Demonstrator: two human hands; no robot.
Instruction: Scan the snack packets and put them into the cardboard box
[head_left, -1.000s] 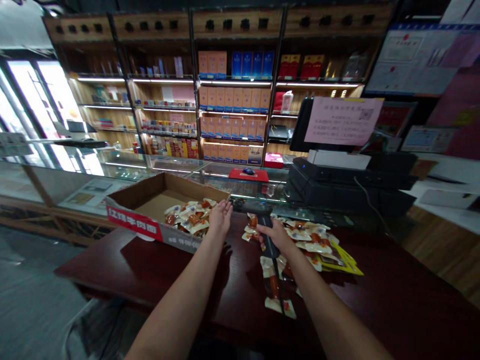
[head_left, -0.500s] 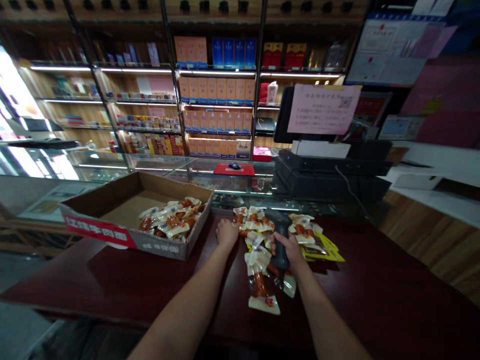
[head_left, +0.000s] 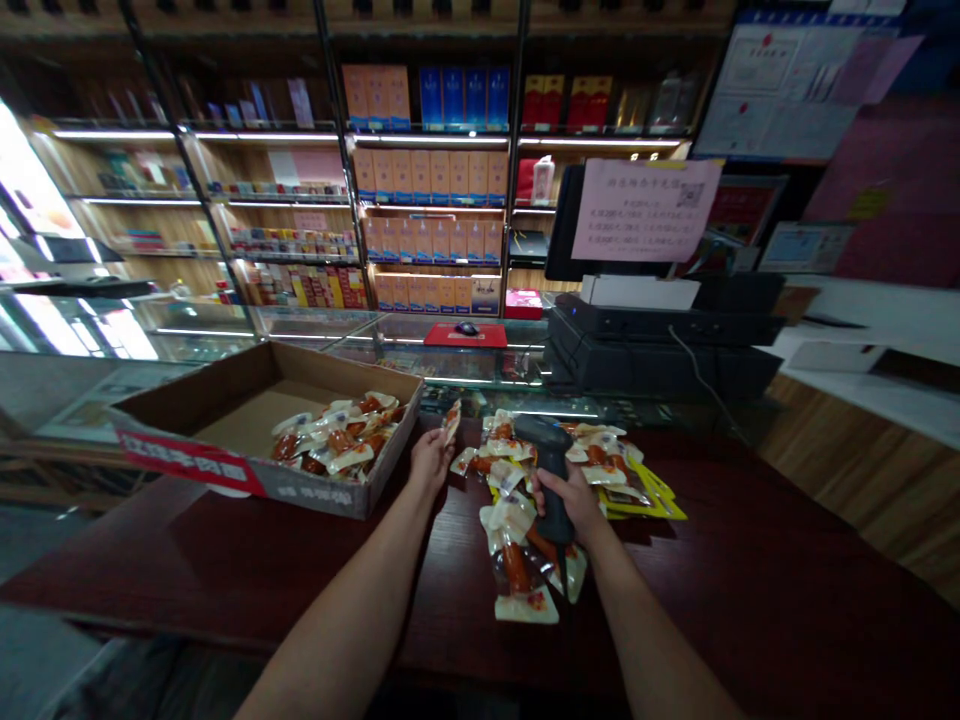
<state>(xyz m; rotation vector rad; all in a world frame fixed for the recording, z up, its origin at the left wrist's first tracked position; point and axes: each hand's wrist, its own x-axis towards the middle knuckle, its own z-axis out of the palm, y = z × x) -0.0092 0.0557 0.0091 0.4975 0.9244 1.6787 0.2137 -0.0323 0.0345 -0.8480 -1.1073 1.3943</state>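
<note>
My left hand (head_left: 430, 458) is closed on a small snack packet (head_left: 451, 420), held upright just right of the cardboard box (head_left: 225, 470). My right hand (head_left: 570, 495) grips a black handheld barcode scanner (head_left: 552, 470) with its head over a pile of snack packets (head_left: 525, 520) on the dark red counter (head_left: 750, 600). The box holds several more of the same packets (head_left: 337, 445).
A black cash register with a monitor and a pink paper notice (head_left: 645, 210) stands behind the pile. Yellow flat bags (head_left: 652, 495) lie under the pile's right side. Glass display cases (head_left: 337, 335) and lit shelves of boxed goods (head_left: 435, 190) fill the background.
My left hand went from the box to the pile, closed on one packet and lifted it. My right hand with the scanner stayed over the pile.
</note>
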